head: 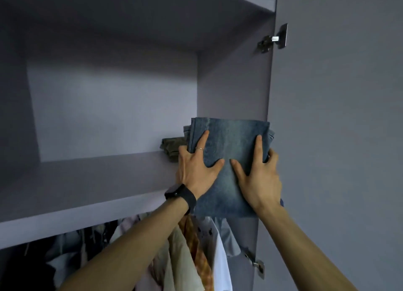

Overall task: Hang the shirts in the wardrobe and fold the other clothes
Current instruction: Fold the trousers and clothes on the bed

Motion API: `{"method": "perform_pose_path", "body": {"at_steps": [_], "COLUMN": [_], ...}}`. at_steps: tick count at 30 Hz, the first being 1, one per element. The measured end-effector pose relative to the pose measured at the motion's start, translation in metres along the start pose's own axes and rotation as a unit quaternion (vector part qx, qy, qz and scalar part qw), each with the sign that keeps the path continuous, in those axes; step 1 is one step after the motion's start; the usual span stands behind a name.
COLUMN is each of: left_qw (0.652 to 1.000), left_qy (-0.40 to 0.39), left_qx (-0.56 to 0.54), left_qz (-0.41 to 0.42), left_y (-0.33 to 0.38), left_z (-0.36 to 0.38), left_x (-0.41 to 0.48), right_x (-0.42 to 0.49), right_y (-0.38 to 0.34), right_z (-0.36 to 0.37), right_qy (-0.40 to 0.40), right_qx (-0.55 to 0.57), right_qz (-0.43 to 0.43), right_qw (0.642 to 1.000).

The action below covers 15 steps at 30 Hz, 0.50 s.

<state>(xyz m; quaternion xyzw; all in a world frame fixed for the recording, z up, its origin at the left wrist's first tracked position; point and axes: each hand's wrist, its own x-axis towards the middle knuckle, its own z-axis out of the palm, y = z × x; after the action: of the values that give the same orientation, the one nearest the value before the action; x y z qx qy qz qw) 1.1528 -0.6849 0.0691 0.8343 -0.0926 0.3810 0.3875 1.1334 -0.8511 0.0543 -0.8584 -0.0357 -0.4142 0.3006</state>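
Tally at the open wardrobe.
Two hands, left hand and right hand; one folded pair of jeans; one folded olive garment; one shelf; one open door; two metal hinges, upper hinge and lower hinge; one black wristwatch; one ring; hanging clothes below, at least five, too overlapped for an exact count.

black wristwatch, thin ring, door hinge
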Motion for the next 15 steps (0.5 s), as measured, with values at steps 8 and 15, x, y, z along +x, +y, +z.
{"method": "perform_pose_path", "body": {"at_steps": [8, 15], "left_qw": [0.997, 0.988], "left_qy": [0.014, -0.05], "left_qx": [0.027, 0.028], "left_qz": [-0.068, -0.142], "left_y": [-0.034, -0.095], "left_z": [0.024, 0.04], "left_x": [0.105, 0.185], "right_x": [0.126, 0.205], "right_y": [0.001, -0.002], "right_z": [0.066, 0.151], "right_qy": [-0.08, -0.177], "right_qx": [-0.001, -0.001], "right_qz": [-0.064, -0.08], "right_qw": [0.995, 0.981]}}
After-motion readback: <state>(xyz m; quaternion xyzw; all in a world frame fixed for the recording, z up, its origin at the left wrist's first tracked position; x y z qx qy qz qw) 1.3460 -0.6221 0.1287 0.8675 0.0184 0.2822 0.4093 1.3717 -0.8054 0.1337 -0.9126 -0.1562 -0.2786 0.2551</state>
